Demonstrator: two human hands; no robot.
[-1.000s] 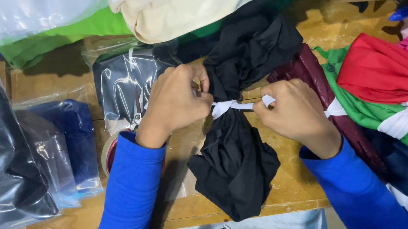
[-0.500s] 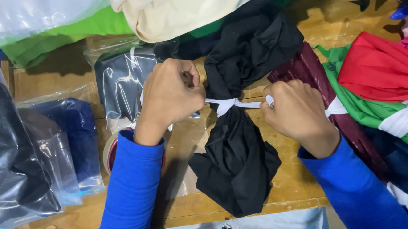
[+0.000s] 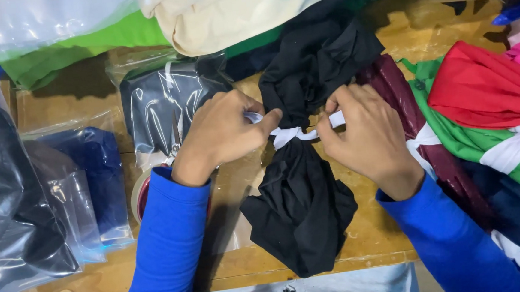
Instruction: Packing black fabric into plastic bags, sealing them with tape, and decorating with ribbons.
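Note:
A bunched black cloth lies on the wooden table, cinched at its middle by a white strip. My left hand pinches the strip's left end close to the knot, thumb pressed against it. The strip's right end is held between the fingers of my right hand, just right of the knot. Both arms wear blue sleeves.
Tied bundles of maroon, green and red cloth lie at the right. Clear bags with dark cloth and blue cloth sit left. A tape roll is under my left forearm. Cream and green fabric lie at the back.
Both hands have moved inward to the knot after pulling the strip's ends apart. The left hand has unclenched from a fist, with its thumb now at the knot.

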